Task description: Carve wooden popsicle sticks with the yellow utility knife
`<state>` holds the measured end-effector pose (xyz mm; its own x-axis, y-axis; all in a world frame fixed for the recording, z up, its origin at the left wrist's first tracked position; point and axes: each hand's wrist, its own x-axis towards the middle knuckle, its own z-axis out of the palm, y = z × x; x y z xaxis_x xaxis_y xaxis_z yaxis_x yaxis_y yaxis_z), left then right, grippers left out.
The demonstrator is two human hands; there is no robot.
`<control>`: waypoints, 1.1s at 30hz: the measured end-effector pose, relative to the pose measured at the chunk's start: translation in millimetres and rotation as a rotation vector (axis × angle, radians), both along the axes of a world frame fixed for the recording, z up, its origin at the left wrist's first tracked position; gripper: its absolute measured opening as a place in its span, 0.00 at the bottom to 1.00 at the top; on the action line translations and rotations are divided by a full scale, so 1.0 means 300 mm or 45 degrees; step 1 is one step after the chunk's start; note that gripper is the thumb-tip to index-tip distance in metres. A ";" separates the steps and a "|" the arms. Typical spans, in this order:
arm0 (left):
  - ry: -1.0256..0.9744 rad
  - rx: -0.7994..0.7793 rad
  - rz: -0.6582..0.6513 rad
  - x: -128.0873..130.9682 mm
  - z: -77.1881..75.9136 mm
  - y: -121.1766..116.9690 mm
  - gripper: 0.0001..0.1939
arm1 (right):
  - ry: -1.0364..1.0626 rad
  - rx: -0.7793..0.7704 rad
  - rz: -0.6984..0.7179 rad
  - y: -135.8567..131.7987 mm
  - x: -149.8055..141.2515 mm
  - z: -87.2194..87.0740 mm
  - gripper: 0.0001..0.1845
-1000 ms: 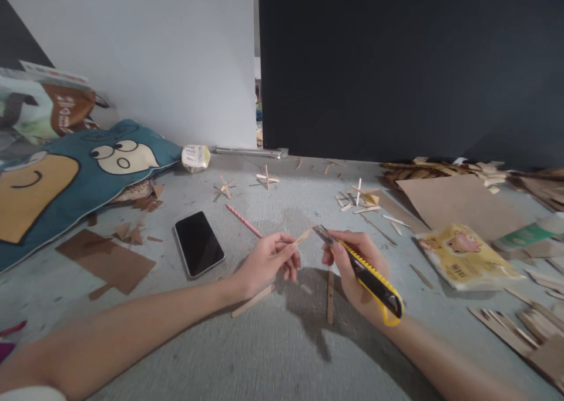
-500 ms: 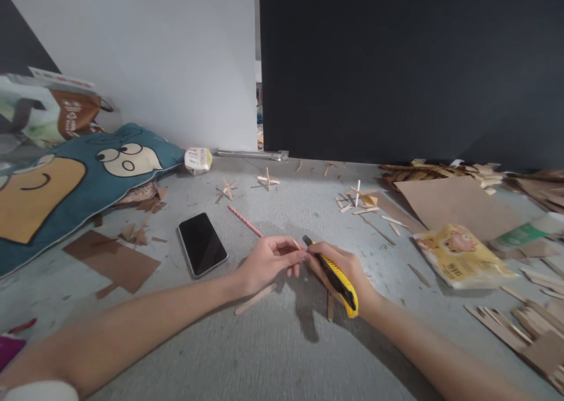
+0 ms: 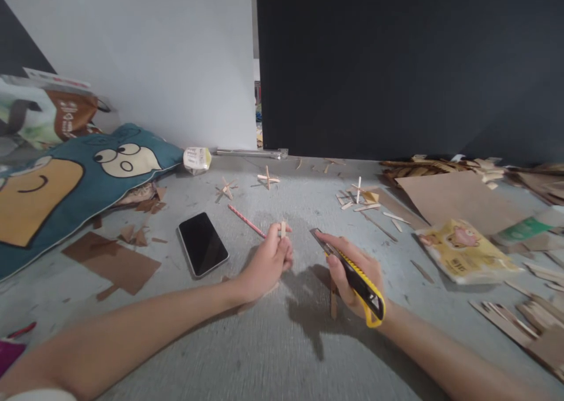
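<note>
My left hand [image 3: 267, 263] is closed in a pinch on a short piece of wooden craft stick [image 3: 282, 229], held upright above the grey floor. My right hand [image 3: 355, 272] is wrapped round a yellow and black utility knife [image 3: 352, 277], its blade out and pointing up and left toward the stick piece, a little apart from it. Under my right hand a whole craft stick [image 3: 333, 301] lies on the floor. Another stick under my left hand is mostly hidden.
A black phone [image 3: 201, 243] and a pink striped pencil [image 3: 247, 221] lie left of my hands. Stick crosses [image 3: 267, 178], brown card pieces [image 3: 112, 266], a yellow packet [image 3: 467, 251], a blue cartoon cushion [image 3: 66, 184] and a large card sheet [image 3: 458, 198] surround them.
My hands met half a second ago with the knife against the stick. They have since parted; my left hand now holds a shorter piece upright and the knife has drawn back to the right.
</note>
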<state>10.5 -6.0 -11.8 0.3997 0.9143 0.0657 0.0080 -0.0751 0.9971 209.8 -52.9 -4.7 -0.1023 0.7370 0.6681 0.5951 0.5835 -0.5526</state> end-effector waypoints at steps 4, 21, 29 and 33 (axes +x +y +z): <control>0.025 0.056 -0.072 0.002 0.004 0.010 0.14 | 0.084 -0.015 -0.047 -0.019 -0.017 -0.044 0.17; -0.031 -0.085 -0.204 0.008 0.022 -0.012 0.22 | -0.016 0.018 0.030 -0.016 -0.037 -0.032 0.11; 0.115 0.013 -0.201 0.004 0.012 -0.016 0.16 | 0.011 -0.019 0.041 -0.023 -0.048 -0.021 0.10; 0.292 0.138 -0.143 0.004 0.018 -0.023 0.17 | 0.109 -0.011 -0.036 -0.031 -0.071 -0.032 0.08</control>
